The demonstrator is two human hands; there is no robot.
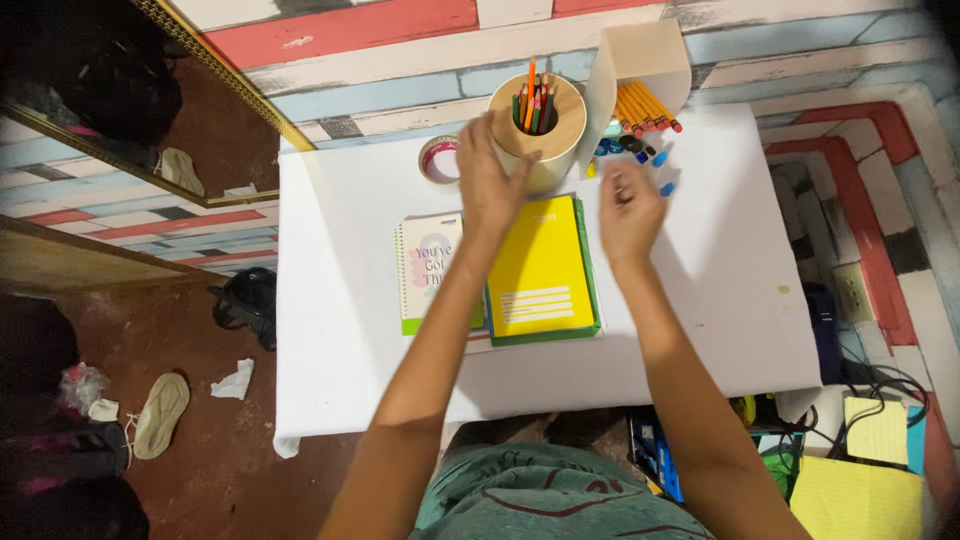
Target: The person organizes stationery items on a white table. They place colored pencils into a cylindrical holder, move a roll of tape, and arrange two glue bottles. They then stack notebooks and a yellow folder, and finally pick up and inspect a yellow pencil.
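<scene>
My left hand [490, 180] is wrapped around the side of a tan round pencil cup [540, 135] that holds several coloured pencils, at the far middle of the small white table [340, 300]. My right hand [630, 210] hovers a little right of the cup with fingers loosely curled and holds nothing I can make out. Just beyond it lie several small blue pieces [662, 160] and a tipped white box [640, 60] with orange pencils [645, 105] spilling out. Below both hands lies a yellow notebook [540, 270] on a green one, beside a spiral notebook [425, 270].
A roll of tape [438, 160] sits left of the cup. A gold-framed mirror [130, 120] leans at the left. Shoes [160, 415], a black bag [245, 305] and crumpled paper [235, 380] lie on the floor left; yellow pads [860, 490] and cables lie right.
</scene>
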